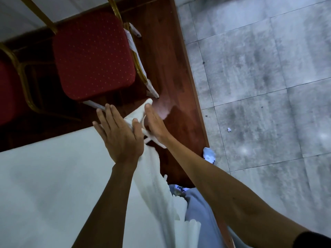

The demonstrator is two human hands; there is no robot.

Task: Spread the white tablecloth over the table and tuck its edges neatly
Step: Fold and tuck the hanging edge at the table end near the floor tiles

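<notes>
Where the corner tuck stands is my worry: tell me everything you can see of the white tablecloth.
The white tablecloth looks like plain, faintly textured fabric. It lies smooth and flat at lower left. At the near corner it bunches into folds that hang off the edge beside the person's legs. A pointed flap sticks out over the dark wooden surface, pressed between the left hand and the right hand, both with straight fingers.
</notes>
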